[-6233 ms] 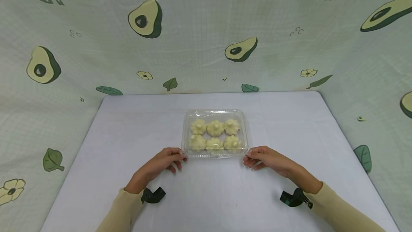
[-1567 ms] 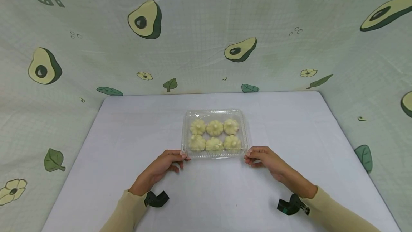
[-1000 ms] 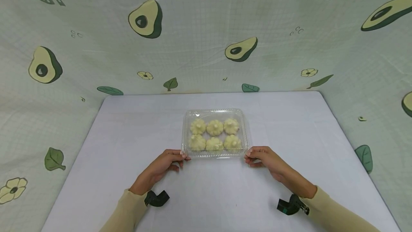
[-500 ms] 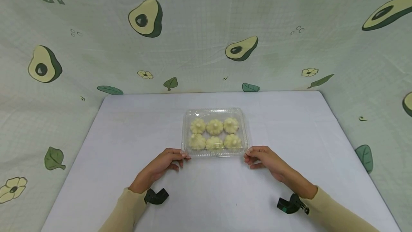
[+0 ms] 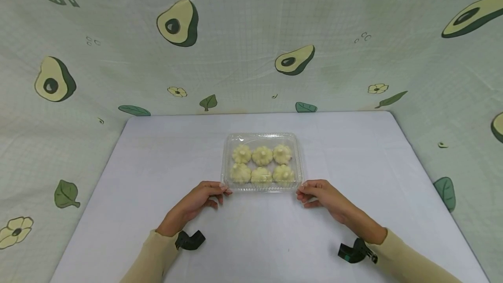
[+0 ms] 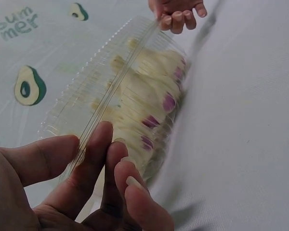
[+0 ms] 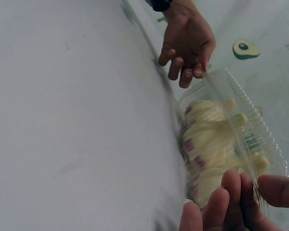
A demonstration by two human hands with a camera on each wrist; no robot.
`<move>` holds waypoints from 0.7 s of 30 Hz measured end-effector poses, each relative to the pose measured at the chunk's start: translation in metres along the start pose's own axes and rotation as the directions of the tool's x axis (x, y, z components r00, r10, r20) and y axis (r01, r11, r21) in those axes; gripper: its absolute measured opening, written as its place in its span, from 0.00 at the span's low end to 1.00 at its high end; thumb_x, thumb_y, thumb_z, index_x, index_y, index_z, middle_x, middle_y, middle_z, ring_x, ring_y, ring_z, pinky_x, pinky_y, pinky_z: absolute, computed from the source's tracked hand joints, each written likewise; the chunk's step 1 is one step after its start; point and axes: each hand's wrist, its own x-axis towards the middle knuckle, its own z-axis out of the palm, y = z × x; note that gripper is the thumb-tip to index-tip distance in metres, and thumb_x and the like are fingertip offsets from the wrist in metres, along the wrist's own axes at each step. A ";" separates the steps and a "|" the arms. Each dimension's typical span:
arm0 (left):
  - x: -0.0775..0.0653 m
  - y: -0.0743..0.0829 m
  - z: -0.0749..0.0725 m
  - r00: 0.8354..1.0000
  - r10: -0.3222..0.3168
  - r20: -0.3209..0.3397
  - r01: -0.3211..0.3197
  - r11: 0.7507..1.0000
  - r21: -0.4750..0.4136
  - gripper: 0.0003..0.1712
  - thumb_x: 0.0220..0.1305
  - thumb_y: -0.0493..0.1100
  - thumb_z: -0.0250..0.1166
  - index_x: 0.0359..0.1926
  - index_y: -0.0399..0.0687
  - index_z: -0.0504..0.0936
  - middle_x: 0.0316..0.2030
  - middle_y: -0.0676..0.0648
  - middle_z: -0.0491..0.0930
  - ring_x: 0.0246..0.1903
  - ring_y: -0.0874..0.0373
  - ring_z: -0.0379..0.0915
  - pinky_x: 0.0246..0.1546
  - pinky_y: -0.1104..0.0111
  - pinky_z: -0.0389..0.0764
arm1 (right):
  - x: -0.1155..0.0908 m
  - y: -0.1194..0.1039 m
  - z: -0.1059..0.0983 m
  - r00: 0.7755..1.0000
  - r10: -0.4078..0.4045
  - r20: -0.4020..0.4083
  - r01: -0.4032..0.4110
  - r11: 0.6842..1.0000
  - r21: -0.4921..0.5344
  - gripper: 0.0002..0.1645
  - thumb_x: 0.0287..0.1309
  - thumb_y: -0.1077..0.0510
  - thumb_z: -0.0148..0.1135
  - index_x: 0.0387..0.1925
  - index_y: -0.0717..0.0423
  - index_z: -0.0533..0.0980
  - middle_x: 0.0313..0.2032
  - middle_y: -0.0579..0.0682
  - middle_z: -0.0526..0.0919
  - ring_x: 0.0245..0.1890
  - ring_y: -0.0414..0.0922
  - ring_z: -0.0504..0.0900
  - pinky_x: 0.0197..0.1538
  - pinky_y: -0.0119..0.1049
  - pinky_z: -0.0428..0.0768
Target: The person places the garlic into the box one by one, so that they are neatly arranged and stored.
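A clear plastic clamshell box lies closed at the middle of the table. Inside it, two rows of pale yellow, ribbed, garlic-bulb-shaped pieces show through the lid, with knobs on top. Purple patches mark their lower sides in both wrist views. My left hand pinches the rim at the front left corner between thumb and index finger. At the front right corner my right hand pinches the same rim with thumb and fingertips. The other fingers curl loosely beneath.
White cloth covers the table. An avocado-printed curtain stands behind the table and along both sides. A black wrist camera hangs below the left wrist, and another black camera below the right.
Compared with the oldest frame, my left hand and forearm have shifted slightly right, and my right forearm slightly left. Both hands stay at the box's front corners. The box keeps its place.
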 end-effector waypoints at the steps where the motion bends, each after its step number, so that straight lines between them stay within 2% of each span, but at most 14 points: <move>1: 0.000 0.000 0.000 1.000 -0.001 -0.001 0.001 1.000 -0.001 0.21 0.81 0.44 0.57 0.56 0.28 0.85 0.37 0.51 0.84 0.35 0.60 0.75 0.35 0.70 0.80 | 0.000 0.000 0.000 1.000 0.002 -0.005 -0.002 1.000 0.003 0.18 0.79 0.55 0.57 0.44 0.67 0.85 0.36 0.45 0.87 0.40 0.42 0.85 0.48 0.38 0.87; 5: -0.001 0.000 0.000 1.000 -0.003 -0.009 0.003 1.000 -0.004 0.21 0.81 0.45 0.58 0.55 0.31 0.86 0.38 0.51 0.85 0.35 0.60 0.75 0.36 0.70 0.80 | 0.001 0.000 0.001 1.000 0.005 -0.024 -0.005 1.000 0.014 0.18 0.78 0.55 0.57 0.44 0.66 0.85 0.35 0.44 0.87 0.39 0.41 0.85 0.48 0.38 0.87; 14: -0.002 0.000 0.002 1.000 0.002 -0.019 -0.002 1.000 -0.020 0.21 0.81 0.44 0.58 0.56 0.29 0.85 0.36 0.51 0.82 0.35 0.61 0.73 0.35 0.70 0.79 | 0.000 0.000 0.003 0.999 -0.014 -0.044 0.015 0.999 0.037 0.16 0.76 0.57 0.58 0.42 0.66 0.86 0.34 0.44 0.87 0.39 0.42 0.85 0.48 0.38 0.87; 21: -0.001 -0.002 0.002 1.000 0.012 -0.025 -0.013 0.999 -0.032 0.21 0.80 0.43 0.57 0.56 0.28 0.85 0.38 0.53 0.84 0.34 0.63 0.73 0.35 0.71 0.79 | -0.001 0.000 0.004 0.998 -0.018 -0.055 0.021 0.999 0.045 0.16 0.76 0.58 0.58 0.43 0.67 0.85 0.34 0.44 0.87 0.40 0.42 0.86 0.50 0.39 0.87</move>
